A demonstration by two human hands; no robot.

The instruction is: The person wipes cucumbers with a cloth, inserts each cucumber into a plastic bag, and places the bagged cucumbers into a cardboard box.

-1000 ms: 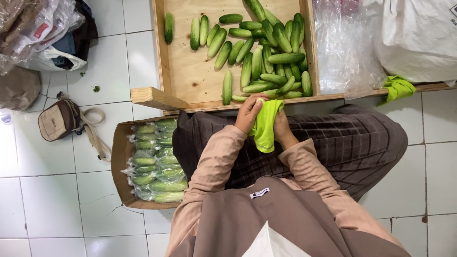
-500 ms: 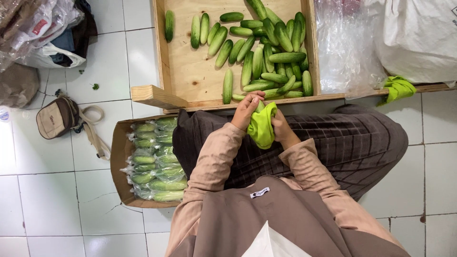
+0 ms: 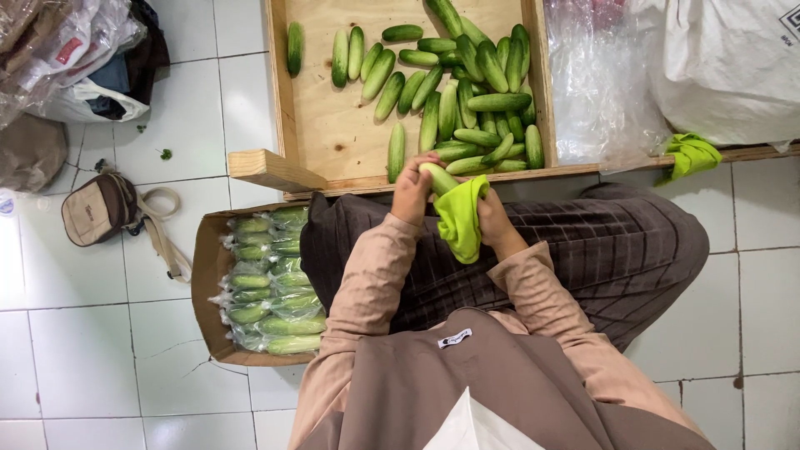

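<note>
Both forearms are reaching forward over the lap, elbows bent, wrists meeting just short of the wooden tray (image 3: pixel 329 125). The left hand (image 3: pixel 411 190) is gripping one end of a cucumber (image 3: pixel 437 177), fingers curled over it. The right hand (image 3: pixel 495 218) is clenching a yellow-green cloth (image 3: pixel 461 218) and pressing it around the cucumber's other end; the cloth is hanging down between the wrists. The cucumber is lying tilted at the tray's near edge, above the knees.

The tray is holding a pile of loose cucumbers (image 3: pixel 475 92), mostly crowding its right half, with one lying apart on its left rim. A cardboard box (image 3: pixel 206 275) is sitting on the white tiled floor (image 3: pixel 83 333) at the person's left, touching the leg, filled with bagged cucumbers (image 3: pixel 271 292). A small tan bag (image 3: pixel 98 208) is lying farther left. Clear plastic sheeting (image 3: pixel 592 83) and a white sack (image 3: pixel 725 67) are resting right of the tray, with a second green cloth (image 3: pixel 690 154) beside them.
</note>
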